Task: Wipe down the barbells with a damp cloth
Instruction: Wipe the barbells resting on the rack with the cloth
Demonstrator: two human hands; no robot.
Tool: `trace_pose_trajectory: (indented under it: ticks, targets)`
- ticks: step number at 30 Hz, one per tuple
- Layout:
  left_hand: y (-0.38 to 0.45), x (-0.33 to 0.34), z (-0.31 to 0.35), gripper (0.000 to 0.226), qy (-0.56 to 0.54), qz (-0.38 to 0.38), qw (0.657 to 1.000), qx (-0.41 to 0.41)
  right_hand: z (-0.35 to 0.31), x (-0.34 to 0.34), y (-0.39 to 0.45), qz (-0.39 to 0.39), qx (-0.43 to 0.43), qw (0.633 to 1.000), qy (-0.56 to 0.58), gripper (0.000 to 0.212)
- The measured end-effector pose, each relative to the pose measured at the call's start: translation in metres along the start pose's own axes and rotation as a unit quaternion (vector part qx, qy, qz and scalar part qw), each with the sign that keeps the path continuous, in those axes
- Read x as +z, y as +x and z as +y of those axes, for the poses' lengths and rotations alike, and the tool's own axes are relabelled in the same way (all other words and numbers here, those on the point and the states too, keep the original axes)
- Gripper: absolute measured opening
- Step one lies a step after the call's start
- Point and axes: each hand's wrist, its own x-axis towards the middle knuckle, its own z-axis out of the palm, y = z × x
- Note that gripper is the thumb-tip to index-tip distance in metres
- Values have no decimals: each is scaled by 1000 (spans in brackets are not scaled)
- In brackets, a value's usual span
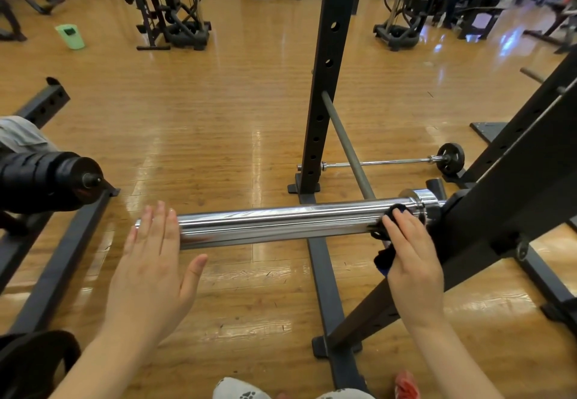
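A chrome barbell sleeve (274, 222) juts from a black rack (487, 230) over glossy wood flooring (199, 111). The right hand (412, 255) presses a dark cloth (385, 236) against the sleeve's collar end; the left hand (156, 261) lies flat, fingers straight, on its free end. Beyond the sleeve stand gym machines (175, 8).

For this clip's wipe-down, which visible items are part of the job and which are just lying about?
In use:
chrome barbell sleeve
dark cloth, held on the sleeve by the right hand
left hand, open at the sleeve's end

Lying about:
green bin
small barbell on the floor
plate stack
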Motion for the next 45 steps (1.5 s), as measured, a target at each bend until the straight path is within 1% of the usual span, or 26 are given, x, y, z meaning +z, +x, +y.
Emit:
trace_pose_trajectory:
  ticks: [6, 9, 13, 16, 19, 21, 23, 26, 27, 28, 30, 32, 36, 40, 43, 45]
  targets:
    - [2, 2, 1, 86, 20, -2, 1000, 11, -9, -3, 17, 23, 27, 999, 6, 38]
    - [2, 1, -1, 86, 29, -9, 999, 15, -14, 0, 28, 11, 46, 999, 2, 47]
    - [3, 2, -2, 87, 24, -7, 999, 19, -14, 3, 20, 16, 50, 999, 2, 41]
    - [4, 0, -1, 89, 19, -18, 1000, 14, -14, 5, 10, 17, 69, 997, 21, 44]
    - [6, -5, -1, 89, 13, -23, 1000, 14, -19, 0, 15, 30, 62, 997, 32, 40]
    - [11, -5, -1, 90, 24, -38, 999, 7, -21, -4, 25, 35, 60, 997, 35, 42]
    - [20, -8, -2, 96, 28, -53, 998, 1, -21, -4, 33, 31, 60, 997, 31, 42]
    - [31, -13, -4, 115, 5, -60, 998, 8, -18, 1, 30, 16, 52, 998, 11, 40]
    - [29, -16, -3, 116, -7, -68, 998, 8, -16, 2, 25, 14, 49, 999, 11, 42]
    - [24, -17, -1, 111, -4, -68, 998, 8, -14, 2, 18, 13, 50, 999, 14, 43]
    - [5, -13, 6, 93, 8, -55, 998, 9, -11, -2, 6, 18, 53, 998, 12, 41]
    - [-12, -6, 11, 85, 8, -45, 999, 7, -9, -5, -1, 21, 53, 998, 10, 42]
    - [-12, 1, 13, 86, 1, -49, 999, 9, -8, -7, -2, 29, 70, 997, 22, 37]
    - [0, 3, 9, 88, 18, -13, 999, 25, -14, -9, 13, 67, 71, 995, 19, 35]
    - [13, -2, 6, 88, 11, 2, 1000, 27, -19, -4, 30, 49, 70, 996, 15, 42]
    - [22, -4, 5, 90, 1, -5, 1000, 25, -19, 3, 31, 34, 55, 998, 0, 40]
